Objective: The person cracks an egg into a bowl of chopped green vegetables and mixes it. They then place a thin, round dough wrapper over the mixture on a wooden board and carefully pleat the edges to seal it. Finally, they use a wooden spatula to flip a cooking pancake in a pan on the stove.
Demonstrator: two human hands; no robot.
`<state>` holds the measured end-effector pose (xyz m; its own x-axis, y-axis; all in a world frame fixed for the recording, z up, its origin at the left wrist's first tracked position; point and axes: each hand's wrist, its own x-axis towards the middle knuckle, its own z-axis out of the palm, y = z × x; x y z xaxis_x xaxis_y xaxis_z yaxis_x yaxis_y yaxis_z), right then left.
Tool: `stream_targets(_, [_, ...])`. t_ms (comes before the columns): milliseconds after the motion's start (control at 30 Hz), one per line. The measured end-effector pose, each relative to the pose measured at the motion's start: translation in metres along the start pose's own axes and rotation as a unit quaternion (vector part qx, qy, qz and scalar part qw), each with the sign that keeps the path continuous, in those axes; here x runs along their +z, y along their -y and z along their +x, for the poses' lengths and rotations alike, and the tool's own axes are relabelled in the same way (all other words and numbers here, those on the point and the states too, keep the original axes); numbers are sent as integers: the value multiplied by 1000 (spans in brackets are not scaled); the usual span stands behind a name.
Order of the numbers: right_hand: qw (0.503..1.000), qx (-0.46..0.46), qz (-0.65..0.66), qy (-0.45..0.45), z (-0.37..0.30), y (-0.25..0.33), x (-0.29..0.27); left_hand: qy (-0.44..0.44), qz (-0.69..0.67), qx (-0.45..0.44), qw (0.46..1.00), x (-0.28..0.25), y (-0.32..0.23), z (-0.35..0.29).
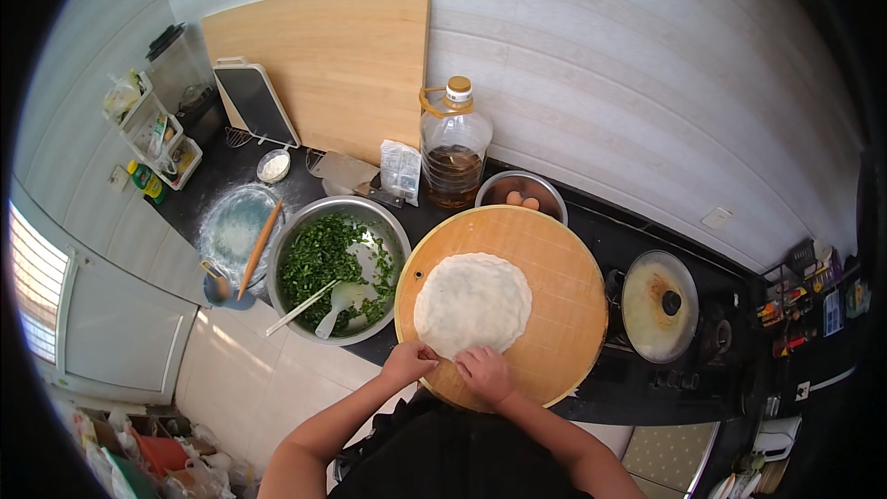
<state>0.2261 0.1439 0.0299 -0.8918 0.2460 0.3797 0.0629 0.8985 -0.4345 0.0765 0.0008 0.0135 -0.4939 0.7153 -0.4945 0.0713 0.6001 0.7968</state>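
A flat, pale round of dough (473, 303) lies on a round wooden board (564, 314), its rim slightly wavy and a faint darker tint showing through its middle. At its near edge, my left hand (408, 364) has its fingertips pinched together on the dough's rim. Just to the right, my right hand (484, 374) grips the same near rim, fingers bent and close to the left hand's. Left of the board stands a steel bowl (403, 245) of chopped greens (319, 254), with a white spoon (340, 303) and chopsticks (300, 308) in it.
A rolling pin (261, 249) lies over a floured round surface (231, 222) at the left. Behind the board are an oil jug (455, 152) and a bowl with eggs (523, 200). A lidded pan (660, 319) sits on the stove at right.
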Motion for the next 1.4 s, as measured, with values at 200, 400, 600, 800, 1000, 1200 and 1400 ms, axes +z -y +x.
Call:
stream_targets(200, [1000,-18,21,-15,-1,-5,3,-125,98,63,985,-4,-34,-22])
stream_targets(400, [999,16,42,-15,-2,-5,3,-174,180,306,919,5,-13,-15])
stream_targets(600, [1000,-3,13,-9,-1,-4,1,-159,196,346,904,8,-7,-11])
stream_targets(800, [999,-14,-13,-29,1,-1,6,-168,185,337,908,10,-9,-10])
stream_targets(1000, [999,-10,-7,-31,2,0,10,-169,186,342,905,13,-13,-10])
stream_targets(1200, [996,55,65,-17,-2,-2,1,-168,222,363,889,15,-6,-7])
stream_targets(1400, [993,108,43,-3,-36,-35,-27,-169,200,350,899,16,-10,-9])
